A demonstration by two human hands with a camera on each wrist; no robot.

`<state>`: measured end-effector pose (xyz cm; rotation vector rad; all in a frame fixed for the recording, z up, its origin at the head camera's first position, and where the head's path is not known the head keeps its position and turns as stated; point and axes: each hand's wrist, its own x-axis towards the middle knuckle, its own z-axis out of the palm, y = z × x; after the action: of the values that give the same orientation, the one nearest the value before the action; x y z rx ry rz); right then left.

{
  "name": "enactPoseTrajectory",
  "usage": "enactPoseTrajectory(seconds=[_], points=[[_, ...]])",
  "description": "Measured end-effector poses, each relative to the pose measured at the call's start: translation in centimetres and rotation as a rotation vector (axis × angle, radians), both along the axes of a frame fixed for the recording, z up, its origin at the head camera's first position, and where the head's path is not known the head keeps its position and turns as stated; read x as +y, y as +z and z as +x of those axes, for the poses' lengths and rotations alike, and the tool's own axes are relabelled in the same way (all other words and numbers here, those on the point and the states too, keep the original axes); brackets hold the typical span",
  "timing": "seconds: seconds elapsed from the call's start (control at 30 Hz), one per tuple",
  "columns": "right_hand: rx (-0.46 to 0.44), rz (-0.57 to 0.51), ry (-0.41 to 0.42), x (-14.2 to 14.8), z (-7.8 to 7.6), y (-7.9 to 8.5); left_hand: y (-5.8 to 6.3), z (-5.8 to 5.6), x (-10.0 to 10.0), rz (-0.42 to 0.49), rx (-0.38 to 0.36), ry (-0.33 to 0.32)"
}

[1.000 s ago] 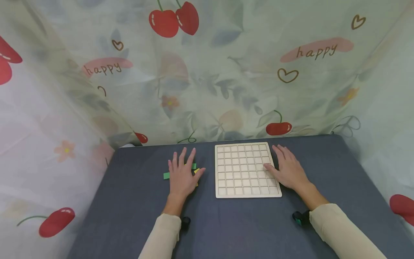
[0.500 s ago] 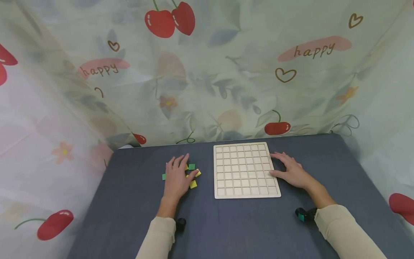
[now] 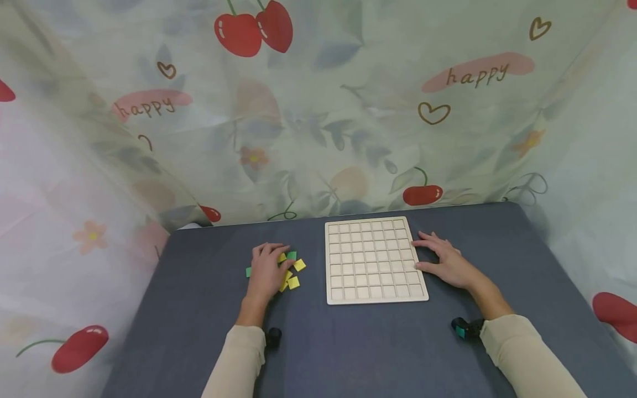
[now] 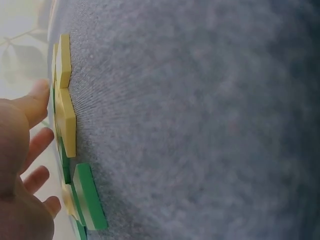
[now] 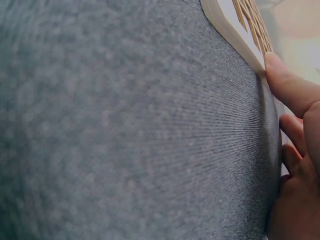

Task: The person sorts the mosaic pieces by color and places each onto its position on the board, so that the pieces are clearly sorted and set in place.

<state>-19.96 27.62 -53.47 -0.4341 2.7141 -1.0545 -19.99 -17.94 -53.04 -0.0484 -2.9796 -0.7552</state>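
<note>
A pale wooden grid board (image 3: pixel 368 298) lies flat on the table. Its right edge is touched by the thumb of my right hand (image 3: pixel 445 265), whose other fingers reach toward the same edge, loosely bent. To the board's left, my left hand (image 3: pixel 266 273) hovers over several small square tiles, fingers bent and thumb apart. Yellow tiles (image 3: pixel 293 282) and a green tile (image 3: pixel 292 255) show beside it; more are hidden beneath the hand. In the left wrist view, a yellow tile (image 4: pixel 66 122) and a green tile (image 4: pixel 90 197) lie near the fingers, with no tile visibly gripped.
A dark grey cloth covers the table (image 3: pixel 338 354). Behind it hangs a printed curtain (image 3: pixel 308 138) with cherries and leaves. Each wrist wears a small black camera, such as the left wrist camera (image 3: pixel 273 337).
My left hand has drawn back and its fingers have bent from spread, uncovering more yellow tiles. My right thumb has moved off the board's top to its right edge.
</note>
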Motion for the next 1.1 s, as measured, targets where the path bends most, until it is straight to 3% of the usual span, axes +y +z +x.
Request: enactPoseTrajectory(seconds=[0.37,0.73,1.1], points=[[-0.019,0.033,-0.001,0.0,-0.4,-0.2,0.2,-0.3,0.5,-0.02,-0.016,0.013],[-0.07,0.22,0.019,-1.2,-0.8,2.1,0.5,-0.7,0.9,-0.036,-0.026,0.041],[-0.089,0.184,0.009,-1.0,-0.7,1.7,0.9,-1.0,1.3,-0.013,0.017,0.053]])
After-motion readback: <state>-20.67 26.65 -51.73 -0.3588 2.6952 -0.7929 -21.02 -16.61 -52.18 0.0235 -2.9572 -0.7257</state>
